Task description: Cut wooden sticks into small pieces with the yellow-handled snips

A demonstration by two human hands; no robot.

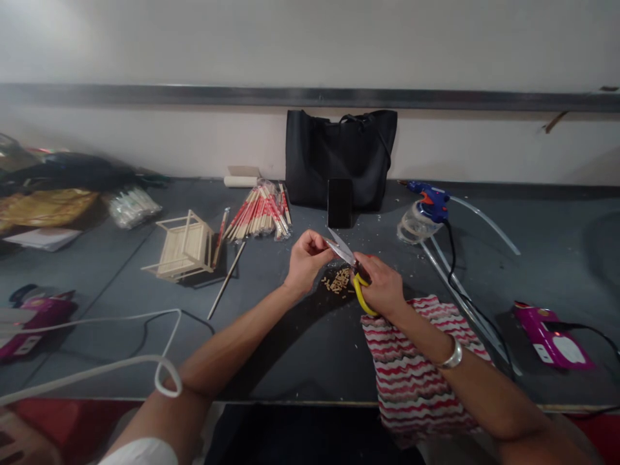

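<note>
My right hand (382,284) grips yellow-handled scissors (349,265), whose blades point up and left toward my left hand. My left hand (305,258) is pinched shut on a small piece at the blade tips, too small to make out. Below the blades lies a little pile of short cut wooden bits (338,281) on the dark table (271,336). My right forearm, with a silver bangle (451,356), rests over a red and white striped cloth (411,368).
A small wooden stick frame (184,248), a loose stick (227,279) and a pack of wrapped chopsticks (259,213) lie to the left. A black bag (339,155) and a phone (340,202) stand behind. A blue glue gun (431,197) with glue sticks is right; pink devices sit at both sides.
</note>
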